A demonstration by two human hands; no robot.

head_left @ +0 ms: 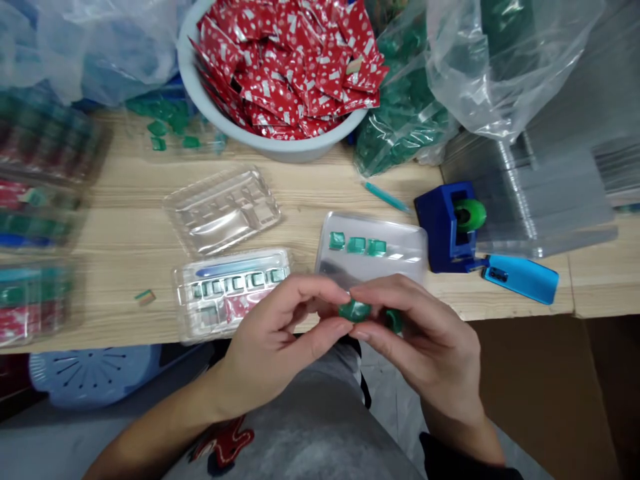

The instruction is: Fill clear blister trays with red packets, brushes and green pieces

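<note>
My left hand (295, 327) and my right hand (425, 333) meet near the table's front edge. Both pinch a small green translucent piece (355, 310) between thumbs and fingertips. A second green piece (394, 321) shows under the curled fingers of my right hand. Just beyond them lies a flat, pale plastic tray (410, 240) with three small green blocks (357, 245) in a row. Left of my left hand sits a filled clear blister tray (181, 300). It holds a blue pen-like stick (225, 268), several green blocks and a red patterned packet (243, 305).
Behind stands a pale basin (193, 80) heaped with red packets (295, 73). A clear blister tray (225, 213) lies mid-table. To the right are a blue tape dispenser (440, 230), a blue phone (523, 279) and a teal pen (386, 197). Filled packs (33, 303) stand at left.
</note>
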